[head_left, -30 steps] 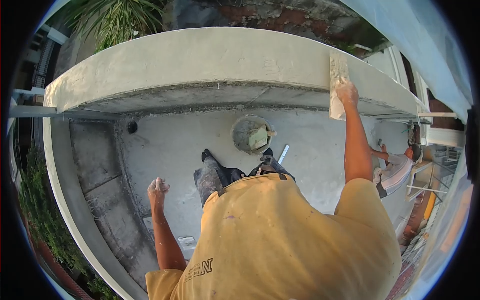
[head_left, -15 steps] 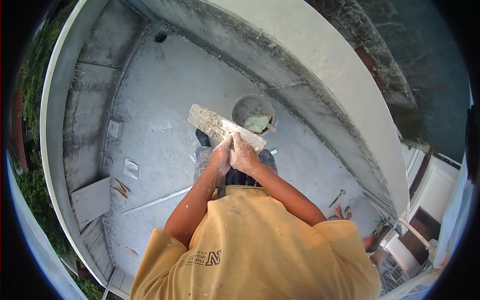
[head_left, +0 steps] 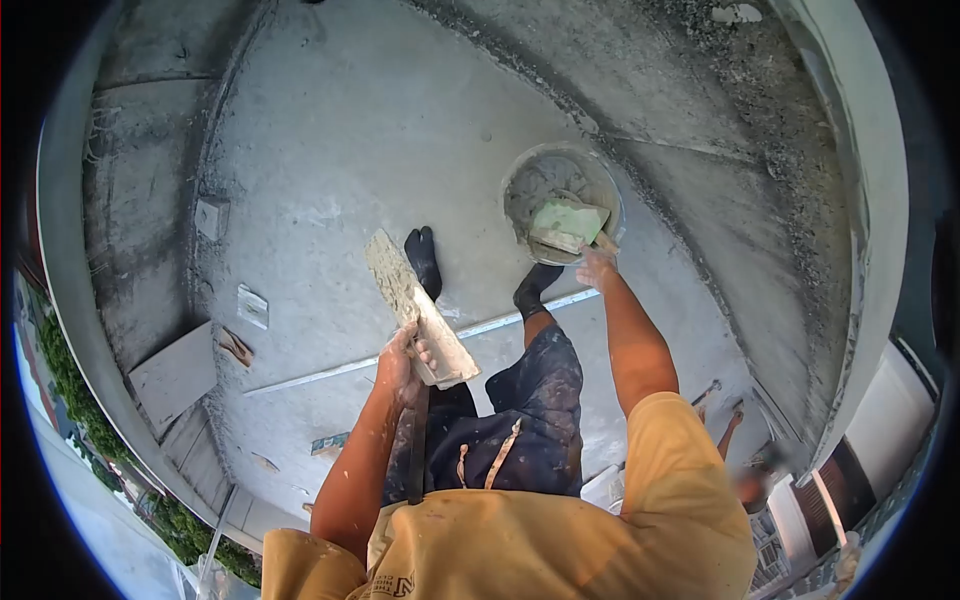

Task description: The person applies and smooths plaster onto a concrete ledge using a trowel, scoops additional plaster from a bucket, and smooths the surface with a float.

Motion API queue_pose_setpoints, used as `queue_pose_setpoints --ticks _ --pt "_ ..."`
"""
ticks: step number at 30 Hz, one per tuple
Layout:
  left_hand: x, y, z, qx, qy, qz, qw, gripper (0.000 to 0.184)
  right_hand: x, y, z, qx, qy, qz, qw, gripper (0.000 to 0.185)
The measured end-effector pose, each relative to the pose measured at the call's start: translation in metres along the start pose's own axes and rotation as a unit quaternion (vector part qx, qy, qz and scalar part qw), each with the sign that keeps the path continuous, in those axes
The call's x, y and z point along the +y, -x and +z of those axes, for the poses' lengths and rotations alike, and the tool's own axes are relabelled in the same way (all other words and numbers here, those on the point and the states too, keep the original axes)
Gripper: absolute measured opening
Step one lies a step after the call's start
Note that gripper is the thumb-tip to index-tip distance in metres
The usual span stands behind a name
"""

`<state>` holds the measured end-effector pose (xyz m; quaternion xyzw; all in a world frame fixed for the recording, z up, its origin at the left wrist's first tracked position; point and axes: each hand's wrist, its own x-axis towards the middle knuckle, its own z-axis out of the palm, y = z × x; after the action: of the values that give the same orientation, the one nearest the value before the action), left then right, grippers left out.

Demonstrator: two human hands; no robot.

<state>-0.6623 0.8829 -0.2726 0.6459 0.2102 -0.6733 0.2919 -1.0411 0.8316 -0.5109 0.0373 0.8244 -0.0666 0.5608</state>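
Note:
My left hand [head_left: 402, 365] is wrapped round a long, narrow mortar-covered board [head_left: 438, 335], with wet grey mortar heaped along its far end. The board's kind is hard to make out under the coating. My right hand [head_left: 597, 268], whitened with plaster, is stretched out at the near rim of a round bucket [head_left: 612, 180]. Its fingers are by the wooden handle [head_left: 605, 242] of a tool with a pale green plate [head_left: 568, 222]. That tool rests in the bucket on grey mortar [head_left: 540, 185]. Whether the fingertips touch the handle is unclear.
A long straight bar [head_left: 330, 371] lies across the concrete floor [head_left: 330, 150] behind my feet. Rough walls [head_left: 690, 120] enclose the floor. A flat board [head_left: 175, 380] leans at the left wall, near a small block [head_left: 212, 217]. Another person [head_left: 752, 488] is at the lower right.
My right hand has left the board and moved right to the bucket. My left hand alone now holds the board, lower and further left. The view has tilted, and my legs are apart.

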Motion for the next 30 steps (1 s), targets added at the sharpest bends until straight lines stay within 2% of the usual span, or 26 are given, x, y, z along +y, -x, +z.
queue_pose_setpoints --ticks 3,6,7,8,10,12,14,17,20,23,25,28,30 --pt "-0.013 -0.01 0.0 0.015 -0.021 0.002 1.0 0.016 0.004 -0.057 0.027 -0.069 -0.081 0.058 0.993 0.051" --pt "-0.02 -0.02 -0.005 0.026 -0.067 -0.027 0.997 0.019 -0.002 -0.028 0.042 0.024 -0.031 -0.058 0.998 0.048" --pt "-0.022 -0.022 -0.007 0.029 -0.078 -0.023 0.996 0.019 -0.009 -0.026 0.034 0.013 0.069 -0.084 0.994 0.045" --pt "-0.022 -0.022 -0.008 0.027 -0.078 -0.024 0.996 0.019 -0.012 -0.018 0.02 0.076 0.163 -0.174 0.968 0.044" --pt "-0.021 -0.023 -0.006 0.02 -0.081 -0.023 0.996 0.019 -0.031 0.017 -0.012 0.196 0.337 -0.342 0.855 0.042" --pt "-0.017 -0.025 -0.002 0.014 -0.092 -0.016 0.995 0.018 -0.061 0.047 -0.039 0.198 0.397 -0.35 0.825 0.048" --pt "-0.016 -0.028 0.005 0.009 -0.105 -0.01 0.994 0.018 -0.078 0.012 -0.055 0.227 0.418 -0.376 0.795 0.047" --pt "-0.015 -0.031 0.018 0.005 -0.123 0.002 0.992 0.017 -0.111 -0.03 -0.054 0.166 0.449 -0.322 0.817 0.045" --pt "-0.018 -0.03 0.021 0.007 -0.137 0.008 0.99 0.017 -0.104 -0.054 -0.047 0.168 0.424 -0.303 0.837 0.05" --pt "-0.022 -0.031 0.019 0.013 -0.145 0.008 0.989 0.017 -0.061 -0.036 -0.037 0.296 0.258 -0.351 0.85 0.057" --pt "-0.026 -0.034 0.015 0.015 -0.148 0.004 0.989 0.017 -0.041 -0.006 -0.029 0.211 0.461 -0.268 0.82 0.061" --pt "-0.032 -0.042 0.008 0.036 -0.154 -0.018 0.987 0.021 -0.003 -0.013 -0.013 0.231 0.565 -0.329 0.721 0.053" --pt "-0.035 -0.046 0.005 0.044 -0.171 -0.021 0.984 0.024 -0.008 -0.034 -0.001 0.142 0.577 -0.281 0.754 0.054"
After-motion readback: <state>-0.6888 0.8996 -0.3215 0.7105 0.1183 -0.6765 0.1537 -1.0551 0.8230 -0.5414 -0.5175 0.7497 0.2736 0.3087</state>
